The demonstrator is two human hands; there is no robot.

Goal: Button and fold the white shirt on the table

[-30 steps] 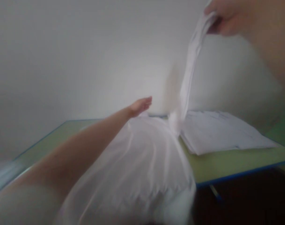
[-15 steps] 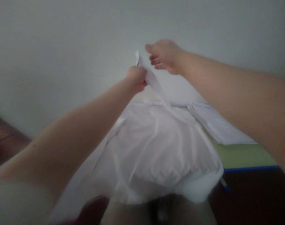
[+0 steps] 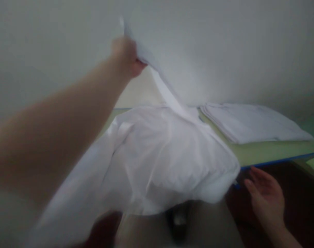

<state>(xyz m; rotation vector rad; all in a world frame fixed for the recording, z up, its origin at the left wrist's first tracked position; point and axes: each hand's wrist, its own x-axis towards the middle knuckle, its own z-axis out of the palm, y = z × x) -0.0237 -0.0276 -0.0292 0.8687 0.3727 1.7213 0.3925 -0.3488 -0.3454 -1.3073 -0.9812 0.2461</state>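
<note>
Your white cloth hangs wrinkled over the edge of the green table, pinched up high by your left hand, your right hand loosely spread, holding nothing; it looks unfinished, while the folded white pile looks done.

Dim, greyish light, its source out of view. The wall is palest near the middle and darkens toward the upper corners. Shade is deepest on the floor below the table. The left hand is strongly blurred; folds in the white cloth appear soft.
</note>
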